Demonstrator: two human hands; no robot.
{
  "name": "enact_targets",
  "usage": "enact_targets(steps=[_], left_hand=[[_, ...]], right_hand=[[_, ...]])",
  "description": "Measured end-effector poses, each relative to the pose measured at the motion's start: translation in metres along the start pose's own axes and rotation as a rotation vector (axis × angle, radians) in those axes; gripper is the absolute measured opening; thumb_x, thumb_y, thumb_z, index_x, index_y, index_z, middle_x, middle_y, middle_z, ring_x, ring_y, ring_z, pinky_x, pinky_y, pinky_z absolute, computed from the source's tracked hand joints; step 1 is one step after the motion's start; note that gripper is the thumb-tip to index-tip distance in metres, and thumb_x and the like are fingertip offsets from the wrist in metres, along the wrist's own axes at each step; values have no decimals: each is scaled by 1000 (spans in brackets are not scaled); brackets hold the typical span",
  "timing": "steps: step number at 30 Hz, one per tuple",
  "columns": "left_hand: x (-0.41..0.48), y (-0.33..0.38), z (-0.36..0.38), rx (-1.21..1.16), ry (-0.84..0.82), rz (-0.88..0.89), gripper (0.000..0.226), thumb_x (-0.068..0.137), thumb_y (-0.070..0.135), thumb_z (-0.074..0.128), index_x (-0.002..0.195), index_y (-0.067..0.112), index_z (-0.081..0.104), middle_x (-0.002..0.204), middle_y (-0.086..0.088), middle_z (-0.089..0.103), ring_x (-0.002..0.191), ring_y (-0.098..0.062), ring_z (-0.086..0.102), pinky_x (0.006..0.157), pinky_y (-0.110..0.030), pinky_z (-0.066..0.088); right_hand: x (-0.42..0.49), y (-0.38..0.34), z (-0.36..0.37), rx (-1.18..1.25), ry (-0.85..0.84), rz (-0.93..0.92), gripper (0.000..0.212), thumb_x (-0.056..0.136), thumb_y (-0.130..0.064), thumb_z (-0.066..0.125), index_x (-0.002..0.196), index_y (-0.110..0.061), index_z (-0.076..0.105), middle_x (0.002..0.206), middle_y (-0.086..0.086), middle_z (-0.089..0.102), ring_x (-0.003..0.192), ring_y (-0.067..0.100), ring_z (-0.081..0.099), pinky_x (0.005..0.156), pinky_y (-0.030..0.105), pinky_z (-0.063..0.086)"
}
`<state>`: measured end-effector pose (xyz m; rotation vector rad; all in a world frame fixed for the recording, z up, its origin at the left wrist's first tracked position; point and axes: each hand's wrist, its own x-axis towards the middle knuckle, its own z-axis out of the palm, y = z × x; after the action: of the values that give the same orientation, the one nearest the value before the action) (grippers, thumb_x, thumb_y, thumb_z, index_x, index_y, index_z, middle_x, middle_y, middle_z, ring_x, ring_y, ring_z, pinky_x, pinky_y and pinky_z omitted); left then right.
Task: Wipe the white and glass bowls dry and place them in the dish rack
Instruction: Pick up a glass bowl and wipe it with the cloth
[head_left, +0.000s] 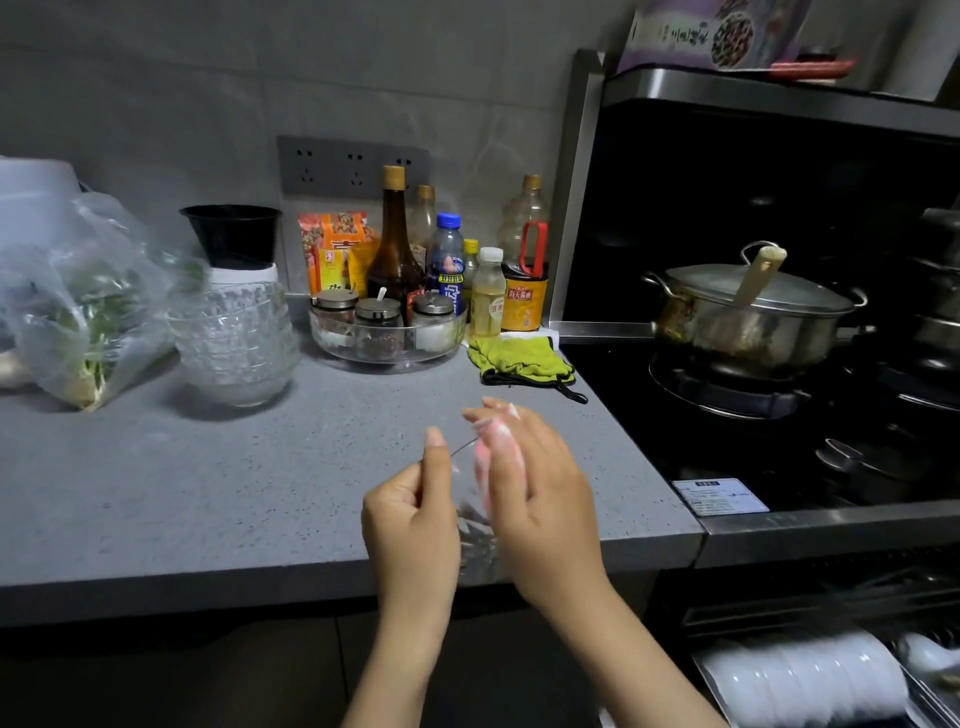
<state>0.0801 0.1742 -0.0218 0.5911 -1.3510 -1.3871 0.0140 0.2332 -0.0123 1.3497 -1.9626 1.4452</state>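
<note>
one head-worn view looks forward and down, close over the counter (208, 493), edges probably warped.
</note>
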Motion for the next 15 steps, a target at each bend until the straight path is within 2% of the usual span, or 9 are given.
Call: enact_targets(steps=[1, 3, 4, 6, 8, 10, 13, 14, 15], left_hand=[[-1, 3, -2, -20, -7, 5, 60, 80, 52, 50, 48, 5, 33, 45, -1, 24, 44, -11, 22, 46, -26, 19], [0, 4, -7, -72, -15, -23, 66, 79, 51, 53, 54, -6, 31, 45, 2, 21, 42, -10, 19, 44, -24, 19], [1, 4, -10, -106, -26, -49, 70, 79, 52, 58, 55, -9, 32, 45, -1, 23, 43, -12, 23, 47, -24, 23], [4, -1, -16, -200, -58, -109, 82, 76, 60, 68, 61, -13, 34, 57, -10, 40, 55, -23, 37, 58, -34, 33], [7, -5, -21, -261, -67, -161, 88, 65, 66, 69, 68, -17, 38, 77, -20, 50, 70, -32, 44, 68, -44, 35], [9, -3, -24, -272, -109, -170, 95, 60, 73, 69, 71, -18, 43, 85, -23, 53, 75, -33, 47, 73, -45, 38], [14, -1, -27, -162, -203, -128, 91, 74, 71, 60, 71, -19, 49, 76, -22, 57, 71, -30, 52, 74, -38, 42], [17, 1, -29, -93, -217, -102, 81, 80, 65, 54, 67, -15, 53, 67, -19, 58, 66, -27, 54, 72, -32, 44], [20, 6, -30, -18, -235, -59, 66, 83, 59, 48, 61, -3, 59, 59, -12, 58, 61, -22, 56, 67, -26, 45]], right_hand=[[5, 4, -3, 124, -32, 88, 51, 96, -46, 26, 100, -15, 66, 100, -2, 66, 97, 10, 60, 81, 35, 50], [11, 12, -7, 388, -129, 285, 56, 91, -55, 31, 80, -7, 59, 79, 15, 61, 78, 28, 60, 74, 40, 50], [13, 17, -8, 518, -159, 375, 55, 88, -58, 37, 71, -8, 54, 72, 21, 55, 71, 36, 56, 73, 43, 50], [14, 18, -13, 664, -190, 522, 55, 81, -61, 50, 62, -10, 51, 67, 21, 50, 65, 34, 54, 68, 48, 49], [13, 18, -16, 681, -200, 576, 66, 81, -62, 57, 57, -2, 46, 58, 19, 47, 51, 28, 51, 53, 37, 45], [12, 16, -21, 626, -185, 557, 62, 88, -55, 54, 46, -13, 37, 44, 10, 38, 33, 16, 38, 38, 21, 30], [16, 9, -29, 570, -208, 524, 57, 89, -46, 48, 39, -22, 37, 38, 5, 33, 26, 13, 30, 35, 18, 19], [18, 8, -30, 567, -218, 517, 56, 88, -47, 49, 38, -22, 38, 39, 5, 33, 28, 12, 30, 36, 19, 19], [20, 7, -32, 556, -235, 495, 57, 89, -46, 51, 39, -20, 40, 40, 5, 34, 31, 13, 30, 37, 21, 19]])
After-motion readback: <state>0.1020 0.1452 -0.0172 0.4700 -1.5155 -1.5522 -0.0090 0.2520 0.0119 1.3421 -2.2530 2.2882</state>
